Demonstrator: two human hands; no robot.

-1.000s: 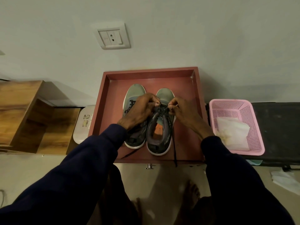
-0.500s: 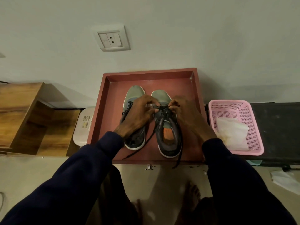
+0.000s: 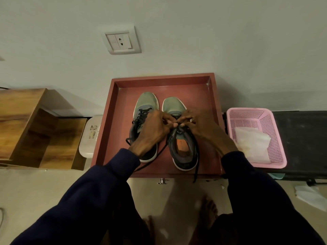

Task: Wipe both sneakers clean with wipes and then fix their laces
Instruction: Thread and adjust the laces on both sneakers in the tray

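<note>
Pinching the laces (image 3: 196, 163) of the right sneaker (image 3: 185, 161), both hands (image 3: 152, 131) meet

Dim, warm light comes from the left, so the wooden shelf (image 3: 23, 121) and red tray (image 3: 103, 138) throw soft shadows rightward on the wall (image 3: 230, 41). The right sneaker (image 3: 182, 147) loses detail in its dark heel, the bare feet (image 3: 208, 207) are blurred, and wide-angle distortion bends straight lines near the edges.

Left hand (image 3: 150, 132) hides left sneaker (image 3: 146, 103) midsection; fingers (image 3: 167, 119) cover lace (image 3: 196, 165) over right sneaker (image 3: 174, 106) tongue.
</note>
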